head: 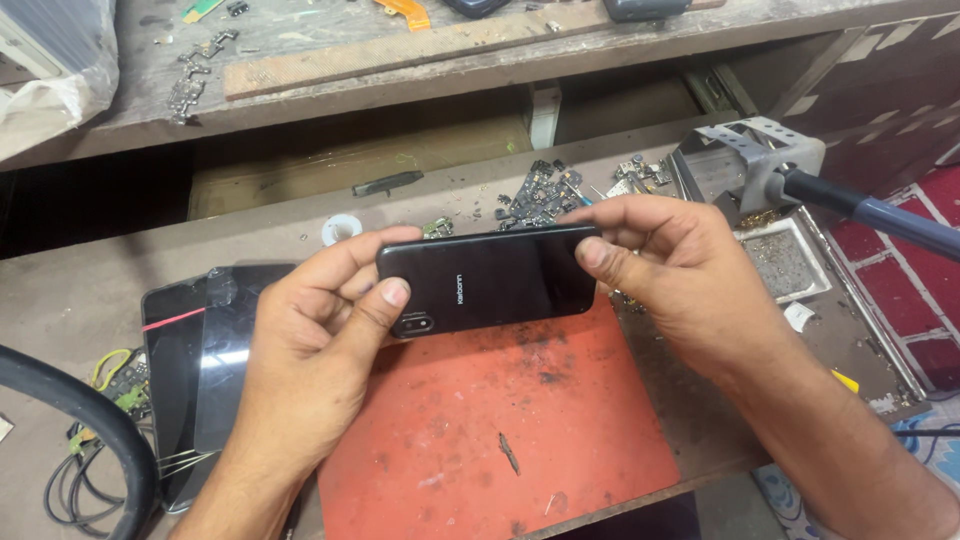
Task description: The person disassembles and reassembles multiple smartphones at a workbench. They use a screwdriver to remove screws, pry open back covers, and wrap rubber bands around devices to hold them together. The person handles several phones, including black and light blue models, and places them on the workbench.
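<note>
I have the black phone [490, 280] pinched at both ends, held back-side up and lying lengthwise between my hands, just above the bench. My left hand [310, 340] closes on its camera end, thumb pressed flat on the back beside the lens and fingers curled over the far edge. My right hand [665, 265] grips the other end, thumb on the near corner and fingers wrapped over the top edge. So the phone bridges the two grips, level, with its middle bare. Under it lies a worn red mat [500, 420], scuffed and stained, with a small dark scrap on it. To my left, dark glass screens [200, 340] are stacked, with tangled wires [90, 440] beside them. Beyond the phone sits a scatter of small circuit parts [540, 195], and to the right a grey metal clamp [750, 160] above a shallow white tray [790, 265].
</note>
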